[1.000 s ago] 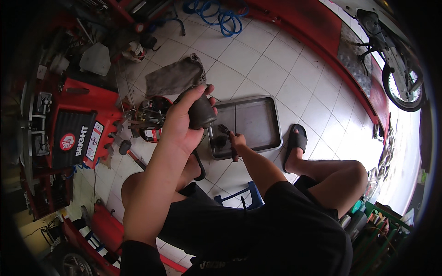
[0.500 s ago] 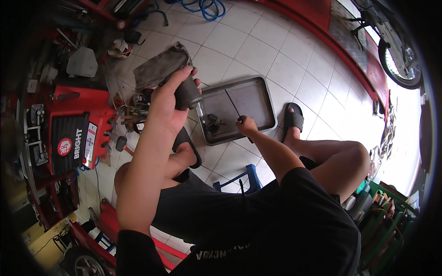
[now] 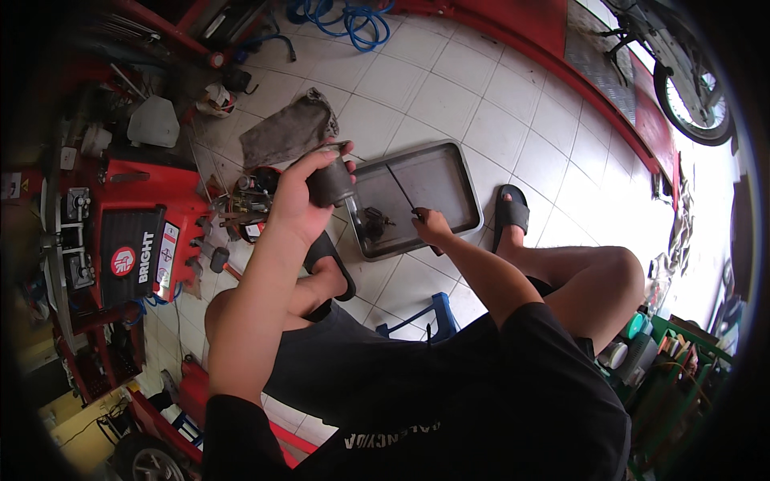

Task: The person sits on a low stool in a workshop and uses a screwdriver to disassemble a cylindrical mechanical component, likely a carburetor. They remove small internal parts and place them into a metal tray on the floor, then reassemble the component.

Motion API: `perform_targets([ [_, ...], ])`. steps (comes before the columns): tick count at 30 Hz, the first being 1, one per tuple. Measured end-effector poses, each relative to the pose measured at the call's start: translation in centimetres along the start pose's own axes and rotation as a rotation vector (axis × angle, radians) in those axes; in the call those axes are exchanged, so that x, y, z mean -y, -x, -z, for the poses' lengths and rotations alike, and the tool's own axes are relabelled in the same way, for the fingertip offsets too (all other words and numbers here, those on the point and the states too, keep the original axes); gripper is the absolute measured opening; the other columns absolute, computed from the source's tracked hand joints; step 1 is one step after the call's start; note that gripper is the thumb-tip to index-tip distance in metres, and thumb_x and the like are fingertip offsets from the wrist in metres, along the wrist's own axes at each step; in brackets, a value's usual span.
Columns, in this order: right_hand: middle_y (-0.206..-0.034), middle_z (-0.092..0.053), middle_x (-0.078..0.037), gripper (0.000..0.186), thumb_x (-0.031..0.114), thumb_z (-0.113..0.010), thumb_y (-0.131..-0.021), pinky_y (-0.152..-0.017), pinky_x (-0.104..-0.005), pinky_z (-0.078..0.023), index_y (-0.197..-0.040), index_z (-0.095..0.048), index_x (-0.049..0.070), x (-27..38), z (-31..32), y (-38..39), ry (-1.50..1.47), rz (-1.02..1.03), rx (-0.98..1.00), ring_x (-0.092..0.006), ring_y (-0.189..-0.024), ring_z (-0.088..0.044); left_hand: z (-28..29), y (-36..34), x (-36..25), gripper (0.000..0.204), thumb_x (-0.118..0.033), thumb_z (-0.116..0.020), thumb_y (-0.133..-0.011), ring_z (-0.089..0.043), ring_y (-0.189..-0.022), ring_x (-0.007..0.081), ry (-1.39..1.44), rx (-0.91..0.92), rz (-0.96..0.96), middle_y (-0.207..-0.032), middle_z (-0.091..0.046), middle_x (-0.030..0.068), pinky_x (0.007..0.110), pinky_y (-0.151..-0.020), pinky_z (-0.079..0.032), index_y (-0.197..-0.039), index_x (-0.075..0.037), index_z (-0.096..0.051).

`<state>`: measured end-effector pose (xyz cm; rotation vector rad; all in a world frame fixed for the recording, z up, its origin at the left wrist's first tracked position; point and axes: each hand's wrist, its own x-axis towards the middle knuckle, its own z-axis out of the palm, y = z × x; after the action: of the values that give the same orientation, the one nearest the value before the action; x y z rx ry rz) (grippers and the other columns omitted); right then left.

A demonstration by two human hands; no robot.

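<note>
My left hand point(image 3: 298, 196) is closed around a dark metal cylinder point(image 3: 330, 183), held up beside the tray's left edge. The cylinder has a rounded lower end, and my fingers hide part of it. Just beyond that hand a dirty grey rag point(image 3: 285, 132) lies spread out. A shallow metal tray point(image 3: 473, 188) rests on the floor in front of me. Over its near edge, my right hand point(image 3: 433, 228) grips a long thin dark tool like a screwdriver point(image 3: 401, 189), its shaft reaching across the tray. Small dark metal parts point(image 3: 373, 223) sit in the tray's near left corner.
To the left stand a red machine point(image 3: 152, 232) and a hammer point(image 3: 220, 258) among other tools. A blue hose point(image 3: 345, 24) coils at the back. A motorcycle wheel point(image 3: 690, 104) shows at the far right. A blue stool point(image 3: 437, 314) is close to me.
My left hand has lowered the cylinder a little towards me, so it stands clear of more of the rag. My right hand has barely moved; the whole view has shifted slightly.
</note>
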<state>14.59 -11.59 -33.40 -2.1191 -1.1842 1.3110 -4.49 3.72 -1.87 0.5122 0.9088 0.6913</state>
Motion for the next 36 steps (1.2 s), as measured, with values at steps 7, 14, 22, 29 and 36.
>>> perform_targets([
  [7, -0.074, -0.061, -0.007, 0.032, 0.025, -0.062, -0.095, -0.054, -0.0327, -0.054, -0.117, -0.067, 0.002, 13.7, 13.7, 5.3, -0.405, 0.085, 0.288, -0.0163, -0.062, -0.063, -1.4, 2.0, -3.6, 0.05, -0.017, -0.065, -0.084, -0.058, -0.099, 0.0302, 0.294, 0.608, -0.106, -0.119, -0.057, 0.0174, 0.042, -0.09, -0.047, -0.129, 0.003, -0.053],
  [14, -0.086, -0.072, -0.02, 0.036, 0.034, -0.068, -0.086, -0.076, -0.0421, -0.056, -0.102, -0.072, 0.002, 8.1, 11.3, 1.0, 0.071, 0.126, -0.067, -0.0337, -0.08, -0.071, -0.5, -1.6, -1.1, 0.052, -0.01, -0.077, -0.083, -0.067, -0.093, 0.0238, -0.231, 0.034, -0.116, -0.106, -0.064, 0.0124, 0.036, -0.08, -0.055, -0.128, 0.004, -0.054],
  [22, -0.104, -0.07, -0.028, 0.032, 0.026, -0.058, -0.087, -0.095, -0.0492, -0.052, -0.102, -0.072, 0.002, -2.8, -4.1, 2.9, -0.031, -0.215, -0.156, -0.0463, -0.104, -0.065, 12.4, -10.8, 14.5, 0.072, -0.021, -0.09, -0.066, -0.066, -0.111, 0.0307, -1.273, -0.333, -0.11, -0.121, -0.067, 0.0203, 0.038, -0.099, -0.051, -0.127, 0.004, -0.061],
  [29, -0.086, -0.071, -0.015, 0.035, 0.029, -0.068, -0.086, -0.067, -0.0366, -0.057, -0.108, -0.07, 0.001, -5.7, -3.4, 3.8, -0.206, -0.108, 0.085, -0.0241, -0.069, -0.071, 15.2, -19.9, 21.7, 0.073, -0.024, -0.087, -0.07, -0.057, -0.125, 0.0354, -1.604, -0.218, -0.058, -0.13, -0.061, 0.0221, 0.041, -0.107, -0.046, -0.134, -0.002, -0.057],
  [36, -0.075, -0.068, -0.013, 0.047, 0.045, -0.06, -0.097, -0.063, -0.0371, -0.057, -0.103, -0.069, -0.001, -6.4, -1.9, 3.7, -0.432, -0.311, 0.193, -0.0224, -0.063, -0.07, 15.2, -23.9, 23.5, 0.066, -0.024, -0.085, -0.073, -0.053, -0.127, 0.0338, -1.727, -0.187, -0.07, -0.135, -0.054, 0.0146, 0.041, -0.108, -0.046, -0.132, -0.008, -0.058],
])
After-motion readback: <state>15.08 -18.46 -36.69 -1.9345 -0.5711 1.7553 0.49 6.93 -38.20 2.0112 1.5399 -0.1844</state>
